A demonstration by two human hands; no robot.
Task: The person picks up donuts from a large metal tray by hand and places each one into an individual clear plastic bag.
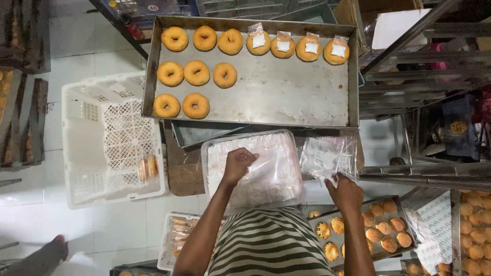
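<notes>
My left hand point(237, 164) rests on a stack of small clear plastic bags point(276, 176) inside a clear tub point(210, 148), its fingers curled at the pile. Beside the tub, my right hand point(346, 192) pinches the lower edge of a loose clear plastic bag point(327, 156) and holds it up. Beyond both hands lies a large metal tray point(286, 94) with several golden ring doughnuts point(197, 72) in rows. Some doughnuts on the far row at the right point(311, 48) have small clear bags lying on them.
A white plastic crate point(110, 135) with wrapped pastries stands on the tiled floor at left. Trays of small round cakes point(381, 227) sit below my right arm and at far right. A metal rack point(419, 56) rises on the right. A person's foot point(51, 253) shows at bottom left.
</notes>
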